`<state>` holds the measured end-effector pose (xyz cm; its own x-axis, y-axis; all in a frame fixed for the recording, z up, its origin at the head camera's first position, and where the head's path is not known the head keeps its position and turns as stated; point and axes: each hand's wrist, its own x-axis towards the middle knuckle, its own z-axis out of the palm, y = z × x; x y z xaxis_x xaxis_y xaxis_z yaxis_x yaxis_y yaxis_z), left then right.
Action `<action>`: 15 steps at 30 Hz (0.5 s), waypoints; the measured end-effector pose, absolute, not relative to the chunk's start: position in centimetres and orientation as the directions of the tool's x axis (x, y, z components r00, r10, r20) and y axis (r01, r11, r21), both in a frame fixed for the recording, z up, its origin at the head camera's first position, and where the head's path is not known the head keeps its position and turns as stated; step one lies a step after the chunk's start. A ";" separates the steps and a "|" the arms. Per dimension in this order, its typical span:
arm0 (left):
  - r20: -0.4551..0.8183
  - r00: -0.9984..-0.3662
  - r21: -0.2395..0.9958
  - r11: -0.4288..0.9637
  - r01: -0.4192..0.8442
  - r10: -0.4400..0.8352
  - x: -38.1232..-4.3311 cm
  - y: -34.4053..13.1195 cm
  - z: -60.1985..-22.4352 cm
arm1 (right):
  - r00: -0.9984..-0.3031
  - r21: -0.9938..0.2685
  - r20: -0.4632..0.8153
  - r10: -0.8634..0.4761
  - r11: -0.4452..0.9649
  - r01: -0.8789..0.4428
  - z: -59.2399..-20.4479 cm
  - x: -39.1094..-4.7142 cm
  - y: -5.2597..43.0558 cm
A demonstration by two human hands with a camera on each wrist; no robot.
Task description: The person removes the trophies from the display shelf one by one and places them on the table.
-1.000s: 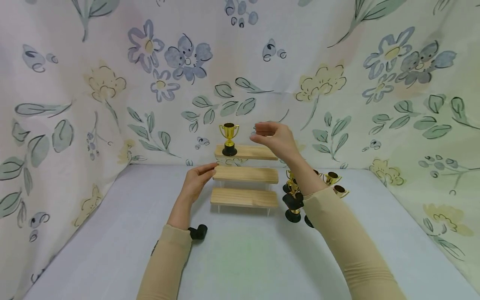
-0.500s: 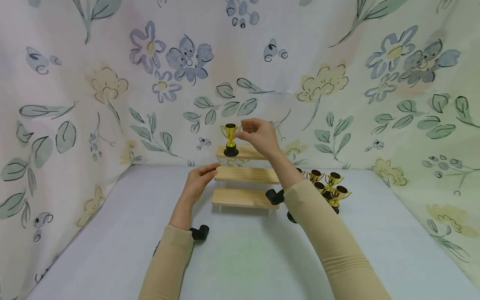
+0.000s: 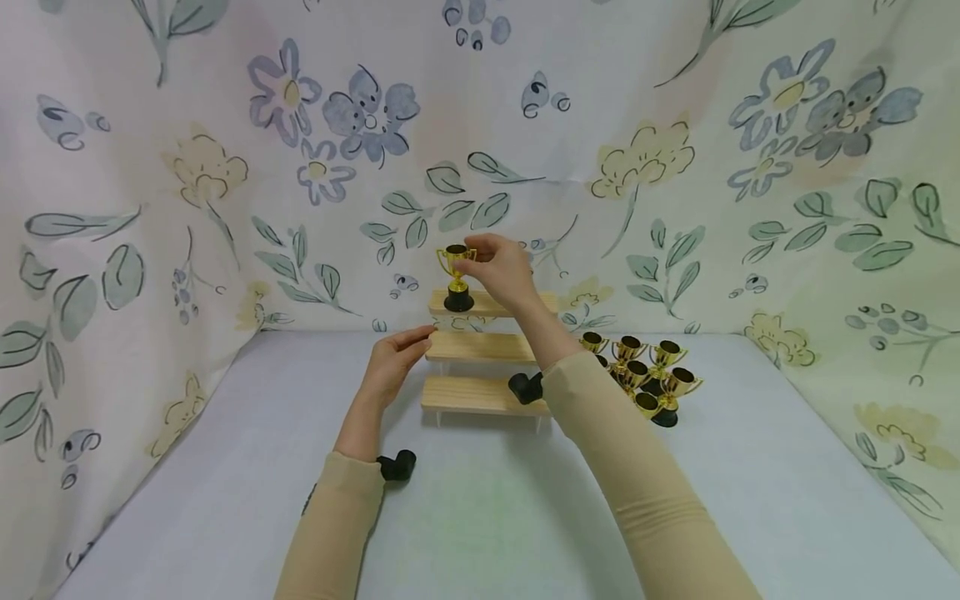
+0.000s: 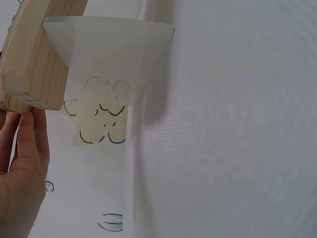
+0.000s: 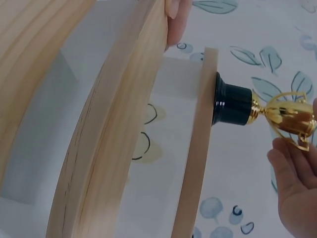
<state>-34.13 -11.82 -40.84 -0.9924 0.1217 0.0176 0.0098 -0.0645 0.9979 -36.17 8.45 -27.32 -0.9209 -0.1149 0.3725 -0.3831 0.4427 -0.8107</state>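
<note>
A small gold trophy (image 3: 457, 279) with a black base stands upright on the left part of the top wooden shelf (image 3: 517, 305). My right hand (image 3: 502, 271) pinches its right side near the handle, thumb in front and fingers behind. The right wrist view shows the fingers (image 5: 292, 168) against the handle of the trophy (image 5: 285, 116). At the left end of the middle shelf (image 3: 491, 347), my left hand (image 3: 388, 367) touches the wood with nearly straight fingers. In the left wrist view, the fingertips (image 4: 27, 124) meet a shelf end.
Several more gold trophies (image 3: 665, 354) stand grouped on the table to the right of the stand. The bottom shelf (image 3: 465, 395) is nearest me, on clear supports (image 4: 109, 44). Behind everything hangs a floral cloth (image 3: 375, 208); a white surface (image 3: 465, 517) lies in front.
My right hand has moved left from beside the trophy to its handle and closed there. The left hand stays at the shelf end, and the trophy stands in the same spot.
</note>
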 end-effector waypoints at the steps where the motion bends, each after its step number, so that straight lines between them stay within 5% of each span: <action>1: 0.019 -0.992 0.998 -0.067 0.011 0.123 -34.1 -11.8 -40.8 | -0.920 -0.811 0.377 -0.110 0.441 -0.385 -27.3 -36.2 8.3; 15: 0.036 -0.990 0.996 -0.083 0.025 0.133 -34.2 -11.8 -40.8 | -0.911 -0.790 0.406 -0.072 0.473 -0.390 -27.4 -36.4 7.6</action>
<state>-34.22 -11.80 -40.82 -0.9905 0.1328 0.0360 0.0251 -0.0828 0.9963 -36.38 7.62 -27.41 -0.9110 -0.0719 0.4062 -0.3896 0.4733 -0.7901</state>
